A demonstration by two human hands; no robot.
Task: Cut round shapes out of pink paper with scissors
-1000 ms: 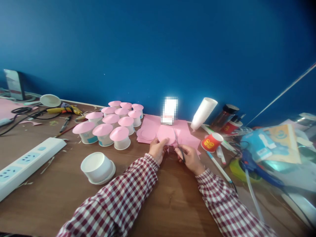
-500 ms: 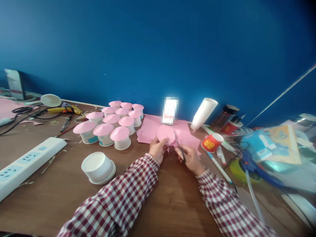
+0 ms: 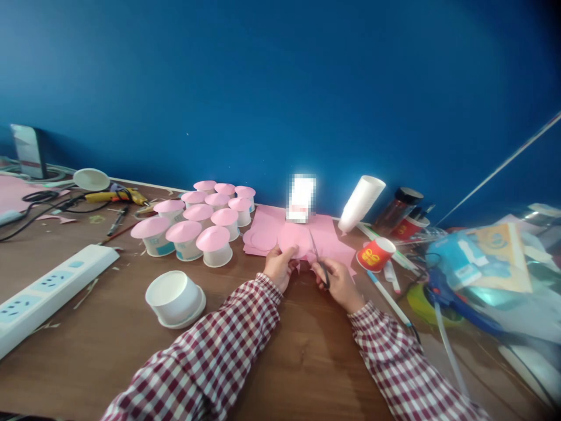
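Observation:
My left hand (image 3: pixel 281 267) pinches a round pink paper piece (image 3: pixel 293 237) by its near edge, thumb on top. In my right hand (image 3: pixel 337 279) is a pair of scissors (image 3: pixel 323 270), the fingers closed round its dark handles. The blades point away from me, at the right edge of the paper piece. Beneath and behind lie pink paper sheets (image 3: pixel 324 225), with another cut disc (image 3: pixel 263 238) on them at the left. To the left stand several white paper cups (image 3: pixel 217 255) topped with shallow pink paper cones (image 3: pixel 213 238).
White bowls (image 3: pixel 173 295) sit upside down left of my left sleeve, near a power strip (image 3: pixel 52 289). A stack of white cups (image 3: pixel 363 202) leans at the wall (image 3: pixel 263 88). Rightward are a red cup (image 3: pixel 376 254), a marker (image 3: pixel 390 298) and a blue glue gun (image 3: pixel 460 301).
The scissor blades shift slightly at the right edge of the pink paper piece. Both hands stay in nearly the same place, and the surrounding things have not moved.

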